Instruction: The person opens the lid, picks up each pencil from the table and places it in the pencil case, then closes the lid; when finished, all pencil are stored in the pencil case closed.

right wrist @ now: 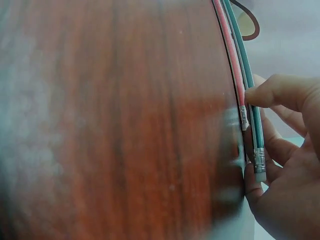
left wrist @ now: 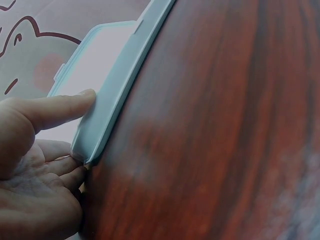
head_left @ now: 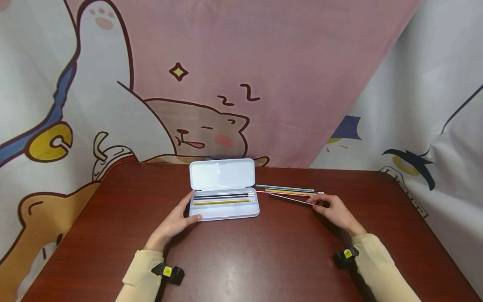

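Note:
A pale blue pencil case lies open at the table's middle with its lid folded back. Inside it lie a black pencil and a yellow pencil. My left hand holds the case's near left corner; in the left wrist view the thumb presses the case wall and the fingers sit at the corner. Right of the case lie a green pencil, a yellow one and a dark pencil. My right hand pinches the dark pencil's near end. Red and green pencils run past the thumb.
The dark brown table has a front edge near me and a side edge at the right. A cartoon-printed cloth hangs behind the table's far edge. Both wrists carry small black camera mounts.

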Tool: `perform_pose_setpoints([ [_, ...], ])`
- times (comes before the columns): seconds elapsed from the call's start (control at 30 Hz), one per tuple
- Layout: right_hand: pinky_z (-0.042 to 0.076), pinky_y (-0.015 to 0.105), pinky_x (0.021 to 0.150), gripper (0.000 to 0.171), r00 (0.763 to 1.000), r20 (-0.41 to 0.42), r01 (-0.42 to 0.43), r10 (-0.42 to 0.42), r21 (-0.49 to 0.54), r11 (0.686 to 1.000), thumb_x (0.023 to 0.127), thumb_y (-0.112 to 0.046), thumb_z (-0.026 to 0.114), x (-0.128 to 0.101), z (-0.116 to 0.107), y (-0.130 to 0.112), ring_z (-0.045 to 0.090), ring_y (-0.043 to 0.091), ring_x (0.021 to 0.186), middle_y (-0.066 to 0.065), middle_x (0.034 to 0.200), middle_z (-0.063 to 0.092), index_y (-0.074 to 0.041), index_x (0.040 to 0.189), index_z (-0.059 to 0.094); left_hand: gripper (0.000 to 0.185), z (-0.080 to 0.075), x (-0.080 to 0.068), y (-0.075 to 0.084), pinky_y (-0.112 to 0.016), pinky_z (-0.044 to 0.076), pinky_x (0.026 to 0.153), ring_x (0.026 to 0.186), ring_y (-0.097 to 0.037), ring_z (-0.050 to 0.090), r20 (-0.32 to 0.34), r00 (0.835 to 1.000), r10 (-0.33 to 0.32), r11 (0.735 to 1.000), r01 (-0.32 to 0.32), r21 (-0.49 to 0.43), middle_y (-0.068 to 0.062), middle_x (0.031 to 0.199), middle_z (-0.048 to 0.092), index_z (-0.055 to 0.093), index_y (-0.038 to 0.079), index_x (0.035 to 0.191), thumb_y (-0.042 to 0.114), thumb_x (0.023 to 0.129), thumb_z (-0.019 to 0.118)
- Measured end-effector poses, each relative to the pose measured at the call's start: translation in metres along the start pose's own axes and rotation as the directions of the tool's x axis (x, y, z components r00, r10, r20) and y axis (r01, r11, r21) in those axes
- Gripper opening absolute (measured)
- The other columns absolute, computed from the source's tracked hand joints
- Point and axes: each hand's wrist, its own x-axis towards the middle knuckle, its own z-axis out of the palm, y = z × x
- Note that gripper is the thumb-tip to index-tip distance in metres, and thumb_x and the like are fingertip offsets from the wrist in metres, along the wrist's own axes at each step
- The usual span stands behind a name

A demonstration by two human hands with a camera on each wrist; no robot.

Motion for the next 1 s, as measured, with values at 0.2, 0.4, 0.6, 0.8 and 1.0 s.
perform_pose_setpoints([
  [0.2, 0.037, 0.027, 0.065, 0.018, 1.000, 0.003, 0.019, -0.019, -0.014, 1.000, 0.088, 0.006, 0.063, -0.005, -0.002, -0.025, 0.050, 0.022, 0.083, 0.018, 0.104, 0.066, 0.004, 0.104, 0.070, 0.086, -0.001, -0.001, 0.001, -0.061, 0.010, 0.110, 0.141, -0.040, 0.015, -0.001, 1.000, -0.004, 1.000, 0.004, 0.001, -0.024, 0.155, 0.018, 0.018, 0.004, 0.153, 0.007, 0.086, 0.071],
  [0.4, 0.039, 0.026, 0.062, 0.021, 0.999, 0.000, 0.051, -0.051, -0.015, 0.999, 0.087, 0.005, 0.064, 0.000, 0.005, -0.012, 0.050, 0.017, 0.078, 0.011, 0.102, 0.066, -0.003, 0.104, 0.072, 0.086, -0.001, -0.002, 0.002, -0.060, 0.009, 0.110, 0.142, -0.039, 0.014, -0.002, 1.000, -0.006, 1.000, 0.006, -0.005, -0.023, 0.156, 0.017, 0.018, 0.005, 0.154, 0.007, 0.086, 0.070],
  [0.6, 0.041, 0.026, 0.066, 0.023, 0.996, -0.011, 0.086, -0.086, -0.007, 0.996, 0.085, 0.006, 0.065, 0.002, 0.012, -0.019, 0.050, 0.016, 0.080, 0.008, 0.100, 0.066, -0.006, 0.103, 0.073, 0.086, -0.001, -0.002, 0.002, -0.059, 0.008, 0.111, 0.142, -0.039, 0.014, 0.000, 1.000, -0.005, 1.000, 0.005, -0.008, -0.023, 0.156, 0.017, 0.018, 0.005, 0.154, 0.008, 0.086, 0.070],
  [0.8, 0.042, 0.026, 0.068, 0.023, 0.992, -0.012, 0.126, -0.126, 0.017, 0.992, 0.085, 0.006, 0.065, 0.008, 0.018, -0.027, 0.053, 0.018, 0.083, 0.006, 0.101, 0.068, -0.007, 0.103, 0.073, 0.086, -0.002, -0.002, 0.002, -0.060, 0.009, 0.110, 0.141, -0.039, 0.015, 0.000, 1.000, -0.003, 1.000, 0.003, -0.008, -0.023, 0.155, 0.018, 0.018, 0.005, 0.154, 0.008, 0.086, 0.070],
  [1.0, 0.044, 0.026, 0.073, 0.022, 0.988, -0.020, 0.157, -0.156, 0.041, 0.987, 0.085, 0.007, 0.065, 0.013, 0.028, -0.034, 0.056, 0.019, 0.092, 0.007, 0.103, 0.067, -0.005, 0.102, 0.073, 0.086, -0.001, -0.001, 0.002, -0.061, 0.010, 0.109, 0.141, -0.040, 0.016, 0.004, 1.000, 0.007, 1.000, -0.007, -0.013, -0.025, 0.155, 0.018, 0.018, 0.004, 0.153, 0.007, 0.086, 0.071],
])
